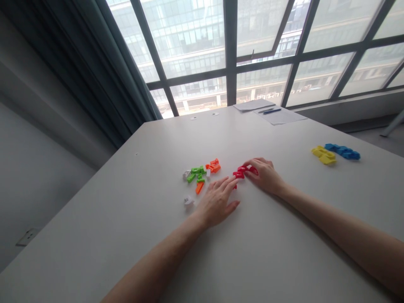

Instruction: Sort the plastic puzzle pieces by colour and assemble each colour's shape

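Note:
My left hand (217, 202) lies low over the white table with its fingers stretched out. Its fingertips reach the small red plastic pieces (239, 174), and part of one piece is hidden beneath them. From the other side, my right hand (263, 174) curls its thumb and fingers around a red plastic piece (253, 170). Left of the hands are green pieces (198, 170), an orange group (213, 166) and a single orange piece (199, 187). A white piece (188, 201) sits close to my left wrist.
Yellow pieces (324, 155) and blue pieces (342, 151) lie grouped at the right of the table (176, 143). Paper sheets (282, 117) with a pen (272, 111) rest at the far edge, below the windows. A dark curtain (104, 63) hangs at the left.

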`<state>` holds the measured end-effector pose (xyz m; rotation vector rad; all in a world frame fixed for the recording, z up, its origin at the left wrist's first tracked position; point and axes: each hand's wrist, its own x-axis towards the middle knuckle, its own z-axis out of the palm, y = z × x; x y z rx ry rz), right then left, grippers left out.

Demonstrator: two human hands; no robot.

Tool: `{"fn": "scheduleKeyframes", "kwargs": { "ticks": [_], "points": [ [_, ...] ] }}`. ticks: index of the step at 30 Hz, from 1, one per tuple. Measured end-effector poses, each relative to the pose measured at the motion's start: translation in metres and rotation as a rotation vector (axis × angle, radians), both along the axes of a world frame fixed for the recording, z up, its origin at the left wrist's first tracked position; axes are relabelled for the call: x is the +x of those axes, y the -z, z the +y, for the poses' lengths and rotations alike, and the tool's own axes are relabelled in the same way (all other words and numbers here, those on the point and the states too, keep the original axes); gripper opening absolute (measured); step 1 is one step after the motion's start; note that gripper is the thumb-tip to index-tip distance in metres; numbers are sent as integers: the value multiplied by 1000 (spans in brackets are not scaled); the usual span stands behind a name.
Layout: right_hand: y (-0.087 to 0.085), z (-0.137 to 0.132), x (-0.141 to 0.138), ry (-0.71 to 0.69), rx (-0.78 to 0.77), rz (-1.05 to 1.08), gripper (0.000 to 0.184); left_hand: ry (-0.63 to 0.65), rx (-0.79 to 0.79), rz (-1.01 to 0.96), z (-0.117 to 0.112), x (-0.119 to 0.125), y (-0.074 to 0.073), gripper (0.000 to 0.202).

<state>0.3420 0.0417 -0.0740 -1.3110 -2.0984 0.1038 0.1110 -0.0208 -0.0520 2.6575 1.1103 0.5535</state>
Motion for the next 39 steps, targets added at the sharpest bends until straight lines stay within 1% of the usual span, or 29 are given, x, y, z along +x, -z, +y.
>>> {"fn": "scheduleKeyframes", "kwargs": {
  "ticks": [6, 12, 20, 24, 29, 34, 37, 39],
  "points": [
    [1, 2, 1, -8, 20, -1, 14, 11, -38, -4, 0, 0, -1, 60],
    [-1, 1, 0, -5, 41, 33, 14, 10, -33, -11, -1, 0, 0, 61],
    [-4, -4, -3, -82, 29, -18, 11, 7, -22, 4, -1, 1, 0, 59],
    [-8, -7, -5, -145, 17, -26, 15, 22, -7, -17, -1, 0, 1, 56],
    [-10, -9, -4, -181, -9, -27, 21, 28, 4, -17, 0, 0, 1, 55],
    [-11, -8, -2, -214, 25, -78, 27, 29, 25, -25, -1, 0, 1, 53],
    [-10, -8, -2, -238, 45, -132, 27, 14, 43, -46, -1, 0, 1, 50],
    [-9, -8, -2, -234, 47, -141, 24, -23, 53, -60, -1, 0, 2, 45]
  ]
}}
